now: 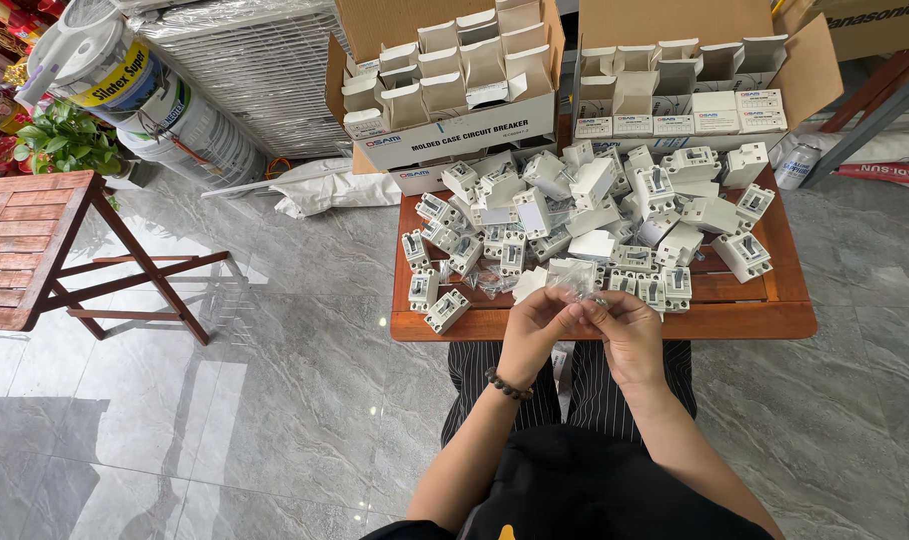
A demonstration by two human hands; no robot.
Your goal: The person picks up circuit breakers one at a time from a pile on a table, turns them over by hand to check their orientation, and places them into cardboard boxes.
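My left hand [536, 328] and my right hand [626, 330] meet at the near edge of a low wooden table [614, 322]. Together they pinch a small clear plastic bag [574, 280] between the fingertips. A bead bracelet sits on my left wrist. Just beyond the hands lies a pile of several white circuit breakers [584, 215], some upright, some on their sides. A few small clear bags lie among them near the front.
Two open cardboard cartons [454, 135] [804, 70] full of small white boxes stand behind the pile. A wooden folding table [34, 245] stands at left, with paint buckets [154, 100] and a plant behind it. The floor is grey tile.
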